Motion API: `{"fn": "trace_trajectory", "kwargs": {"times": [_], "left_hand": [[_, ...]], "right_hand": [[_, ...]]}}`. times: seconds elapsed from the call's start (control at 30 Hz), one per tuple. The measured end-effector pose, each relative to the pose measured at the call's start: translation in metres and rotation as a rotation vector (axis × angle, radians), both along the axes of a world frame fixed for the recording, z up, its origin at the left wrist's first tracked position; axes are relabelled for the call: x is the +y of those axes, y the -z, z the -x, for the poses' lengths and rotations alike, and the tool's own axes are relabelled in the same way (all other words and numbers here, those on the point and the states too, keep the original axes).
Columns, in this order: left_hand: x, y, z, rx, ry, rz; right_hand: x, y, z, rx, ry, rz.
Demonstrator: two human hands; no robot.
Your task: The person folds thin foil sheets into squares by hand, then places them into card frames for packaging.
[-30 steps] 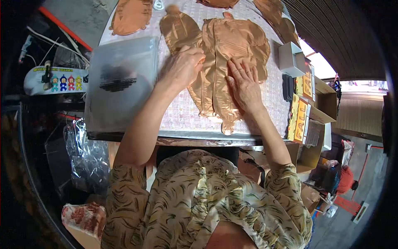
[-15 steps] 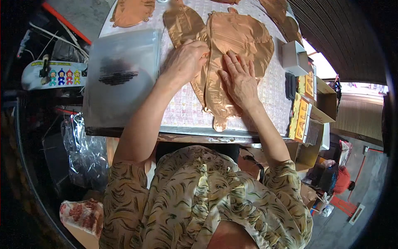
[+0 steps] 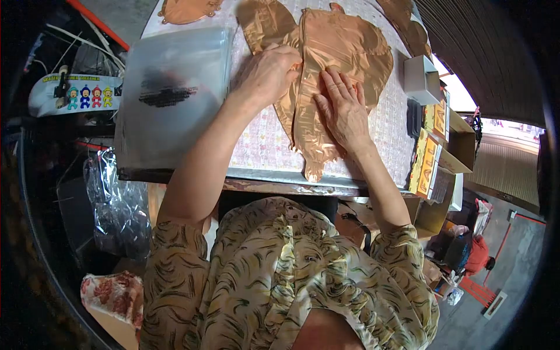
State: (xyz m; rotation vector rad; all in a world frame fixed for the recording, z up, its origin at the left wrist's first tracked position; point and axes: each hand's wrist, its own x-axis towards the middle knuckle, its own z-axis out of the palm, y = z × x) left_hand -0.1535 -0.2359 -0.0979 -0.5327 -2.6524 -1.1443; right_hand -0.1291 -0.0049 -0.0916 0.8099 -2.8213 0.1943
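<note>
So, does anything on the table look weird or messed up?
The stack of clear plastic on the left has a dark, streaky patch near its middle. It looks odd against the pale plastic, though it may be just a reflection. The coppery foil piece under the right hand is wrinkled, but I see no spill.

Two bare hands (image 3: pixel 345 111) are showing at upper centre; at least four flat copper-coloured foil shapes (image 3: pixel 344 38), perhaps more past the edge, are lying across the top; four coloured cartoon figures (image 3: pixel 84 98) are decorating one white skateboard (image 3: pixel 44 97) at left.
</note>
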Motion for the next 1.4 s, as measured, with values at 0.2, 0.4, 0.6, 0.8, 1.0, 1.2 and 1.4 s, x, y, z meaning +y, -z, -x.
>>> {"fn": "trace_trajectory", "kwargs": {"times": [0.2, 0.4, 0.6, 0.8, 1.0, 1.2, 1.4], "left_hand": [[0.0, 0.004, 0.001, 0.079, -0.04, -0.029], [0.0, 0.005, 0.001, 0.082, -0.043, -0.017], [-0.001, 0.006, 0.004, 0.06, -0.035, -0.014], [0.0, 0.008, 0.004, 0.077, -0.045, 0.024], [-0.001, 0.013, 0.006, 0.13, -0.039, -0.036], [0.002, 0.015, 0.005, 0.137, -0.064, -0.063], [-0.002, 0.003, 0.002, 0.079, -0.021, -0.013]], "right_hand": [[0.002, 0.003, 0.001, -0.034, -0.003, 0.024], [0.002, 0.005, 0.001, -0.041, 0.008, 0.023], [0.001, 0.005, 0.004, -0.04, -0.019, 0.04], [0.004, 0.005, 0.009, -0.043, -0.049, 0.039], [0.006, 0.004, 0.012, -0.057, -0.062, 0.069], [0.005, 0.004, 0.011, -0.068, -0.057, 0.082], [0.002, 0.006, 0.009, -0.071, -0.018, 0.085]]}}
